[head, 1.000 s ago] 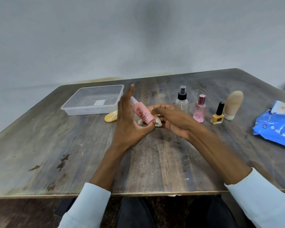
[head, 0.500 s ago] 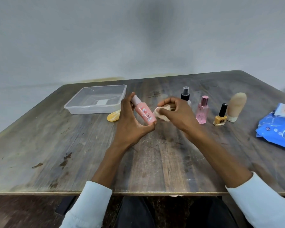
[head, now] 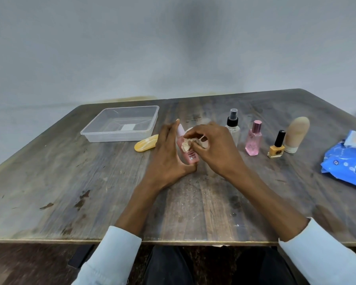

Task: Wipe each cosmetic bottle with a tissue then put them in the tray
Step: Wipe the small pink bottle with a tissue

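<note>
Over the middle of the worn wooden table (head: 90,192), the left hand (head: 169,159) holds a small pink cosmetic bottle with a pale cap (head: 188,151) lifted and tilted, cap toward the far left. The thumb presses under the bottle's base while the fingers stand nearly straight along its far side, clamping it between them. The right hand (head: 216,149) curls its fingers and thumb around a crumpled off-white tissue (head: 186,144), pinching it against the upper part of the pink bottle.

The clear rectangular plastic tray (head: 90,133) sits on the far left of the table, with only a white label showing on its floor. Just beside its near right corner lies a flat yellow oval object (head: 146,142).

To the right of the hands stands a row: a clear spray bottle with a black pump (head: 233,128), partly hidden by the right hand, then a pink faceted glass bottle with a rosy cap (head: 253,138), a yellow nail-polish bottle with a black cap (head: 276,146), and a beige rounded tube standing on its white cap (head: 296,136). At the far right edge lies a blue pack of wipes (head: 347,163).
</note>
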